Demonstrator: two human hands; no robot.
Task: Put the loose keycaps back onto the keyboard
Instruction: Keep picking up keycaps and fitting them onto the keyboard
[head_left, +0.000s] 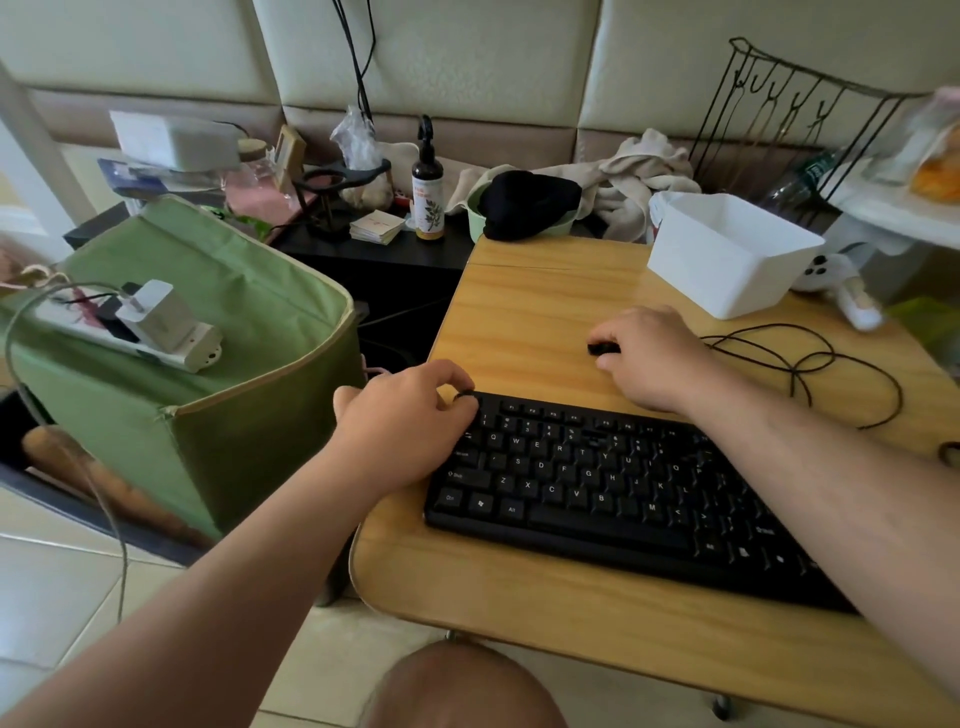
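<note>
A padded cream wall backs a cluttered corner, and in front of it stands a small wooden table (519, 322) with rounded corners. One black keyboard (613, 493) lies on the table, its long axis running from the table's left edge, where the Esc corner sits, down toward the near right corner; the function row faces away from the person. Its thin black cable (810, 364) loops loosely over the table's right side.

Two hands are at work, well apart. The left hand (405, 415) rests at the keyboard's far left corner, fingers curled, with thumb and forefinger pinched on one small black keycap (464, 396) right at that corner. The right hand (654, 353) lies on bare wood just beyond the keyboard's far edge, its fingertips curled around a second black keycap (603, 347) on the tabletop. Only these two loose keycaps can be counted. A gap in the number row near the 6 may be an open socket, though it is too dark to be sure.

One white plastic bin (727, 249) stands at the table's far right corner. Left of the table sits one green fabric box (218, 364) with a white power strip (156, 332) across its top. Behind, on a dark shelf, stands one spray bottle (428, 192).
</note>
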